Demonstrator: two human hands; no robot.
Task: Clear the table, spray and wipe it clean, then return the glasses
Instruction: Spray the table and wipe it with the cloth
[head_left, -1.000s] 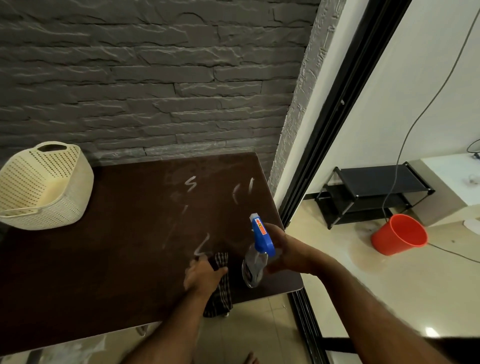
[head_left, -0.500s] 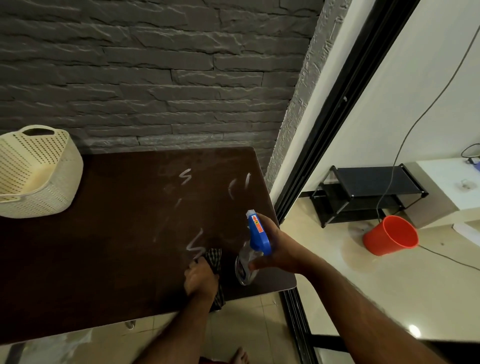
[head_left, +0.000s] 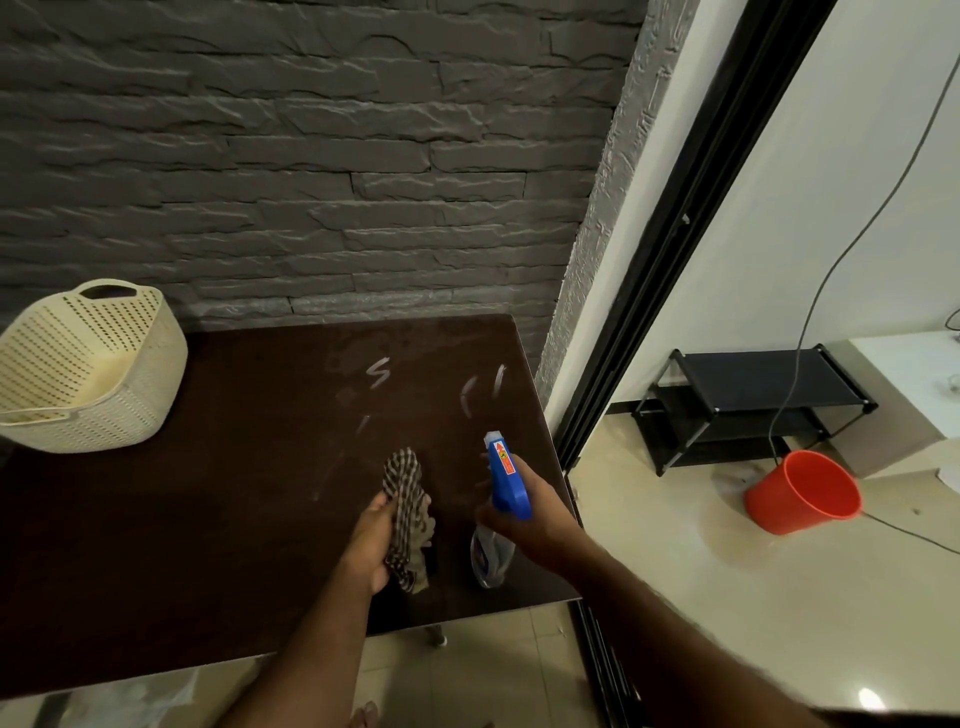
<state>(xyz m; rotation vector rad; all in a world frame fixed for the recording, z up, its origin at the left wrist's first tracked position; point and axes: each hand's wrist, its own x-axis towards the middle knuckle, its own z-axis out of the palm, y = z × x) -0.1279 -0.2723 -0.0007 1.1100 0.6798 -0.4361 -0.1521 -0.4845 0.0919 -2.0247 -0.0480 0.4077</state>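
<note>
On the dark glossy surface (head_left: 208, 519), the left hand (head_left: 371, 540) clutches a checked cloth (head_left: 408, 512) beside the spray bottle (head_left: 501, 512), which the right hand (head_left: 524, 514) grips, fingers around its blue trigger head. White streaks (head_left: 378, 371) lie beyond the cloth. A hasty sweep could smear them or knock the perforated plastic basket (head_left: 88, 364) at the far left.

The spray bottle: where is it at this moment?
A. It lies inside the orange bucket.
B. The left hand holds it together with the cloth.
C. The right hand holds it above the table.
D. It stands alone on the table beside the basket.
C: the right hand is curled round the spray bottle above the table, near its right edge, while the left hand holds only the checked cloth.
</note>
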